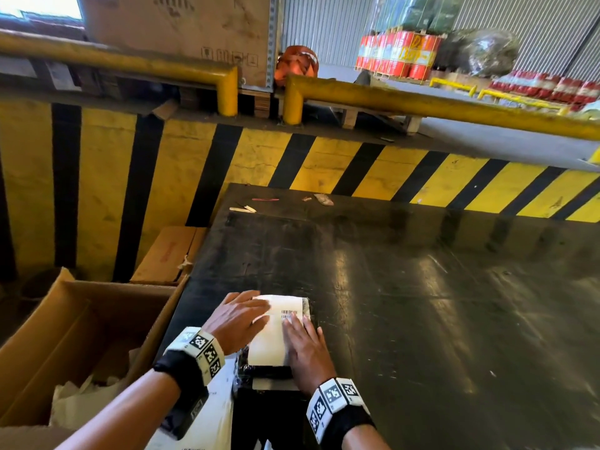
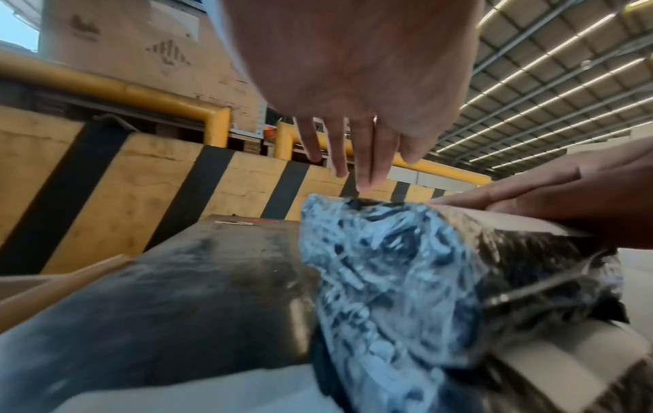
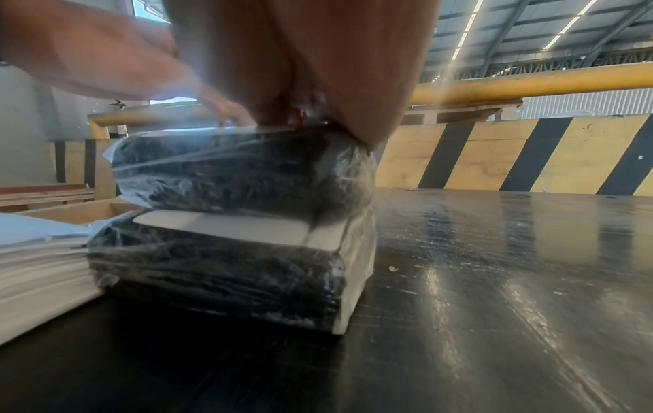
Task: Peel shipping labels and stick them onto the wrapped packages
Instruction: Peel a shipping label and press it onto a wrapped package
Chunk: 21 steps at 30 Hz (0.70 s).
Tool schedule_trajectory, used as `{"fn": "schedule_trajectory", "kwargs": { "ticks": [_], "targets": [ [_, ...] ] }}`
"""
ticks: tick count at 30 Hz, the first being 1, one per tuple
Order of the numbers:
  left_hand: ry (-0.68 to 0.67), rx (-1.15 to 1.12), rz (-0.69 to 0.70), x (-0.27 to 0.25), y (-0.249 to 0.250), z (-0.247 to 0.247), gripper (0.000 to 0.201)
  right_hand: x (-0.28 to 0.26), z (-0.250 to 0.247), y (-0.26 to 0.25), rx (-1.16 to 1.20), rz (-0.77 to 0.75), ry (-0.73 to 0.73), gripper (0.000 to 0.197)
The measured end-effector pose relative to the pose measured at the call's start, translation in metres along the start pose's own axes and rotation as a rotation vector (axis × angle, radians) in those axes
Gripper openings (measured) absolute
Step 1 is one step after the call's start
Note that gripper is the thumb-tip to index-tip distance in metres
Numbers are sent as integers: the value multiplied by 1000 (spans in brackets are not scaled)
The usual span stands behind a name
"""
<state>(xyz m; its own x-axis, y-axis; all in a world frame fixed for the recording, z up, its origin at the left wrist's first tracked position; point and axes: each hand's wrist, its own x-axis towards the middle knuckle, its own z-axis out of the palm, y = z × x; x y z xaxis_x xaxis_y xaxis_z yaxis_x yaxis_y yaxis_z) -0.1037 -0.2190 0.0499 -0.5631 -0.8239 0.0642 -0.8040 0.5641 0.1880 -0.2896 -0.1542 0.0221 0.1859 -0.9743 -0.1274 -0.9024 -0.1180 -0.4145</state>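
Note:
A white shipping label [image 1: 274, 332] with a barcode lies on top of a black package wrapped in clear film [image 3: 240, 170]. That package sits on a second wrapped package [image 3: 226, 268], which carries its own white label [image 3: 240, 227]. My left hand [image 1: 240, 315] lies flat on the label's left side, fingers straight. My right hand [image 1: 303, 345] presses flat on the label's right side. In the left wrist view the left fingers [image 2: 353, 151] hover over the crinkled wrap [image 2: 388, 273] of the top package.
The packages stand at the near edge of a black table [image 1: 422, 287]. A stack of white label sheets [image 3: 31, 260] lies to their left. An open cardboard box [image 1: 81, 345] stands left of the table. A yellow-and-black striped barrier [image 1: 259, 157] runs behind.

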Motion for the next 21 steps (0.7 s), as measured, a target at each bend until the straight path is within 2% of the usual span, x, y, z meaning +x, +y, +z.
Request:
{"fn": "schedule_trajectory", "kwargs": {
  "ticks": [1,3,4,7,10,15,18,21],
  "targets": [
    [-59,24,4,6,4,3,77,-1,-1,0,7,0,-2,51],
    [-148,65,-40,12,5,8,59,-1,-1,-1,14,2,-6,51],
    [-154,61,-75,14,3,9,51,-1,-1,-1,10,2,-8,51],
    [-146,18,-147,11,-10,5,46,0,0,0,-9,1,-10,51],
    [-156,20,-161,10,-18,-1,46,0,-1,0,-1,7,-34,52],
    [-135,52,-161,25,-4,-7,52,-1,-4,-1,17,9,-41,54],
    [-154,55,-260,22,-1,6,60,-1,-5,-1,18,16,-39,52],
    [-111,-1,-368,16,1,16,62,-1,-2,-1,24,10,-21,51]
  ]
}}
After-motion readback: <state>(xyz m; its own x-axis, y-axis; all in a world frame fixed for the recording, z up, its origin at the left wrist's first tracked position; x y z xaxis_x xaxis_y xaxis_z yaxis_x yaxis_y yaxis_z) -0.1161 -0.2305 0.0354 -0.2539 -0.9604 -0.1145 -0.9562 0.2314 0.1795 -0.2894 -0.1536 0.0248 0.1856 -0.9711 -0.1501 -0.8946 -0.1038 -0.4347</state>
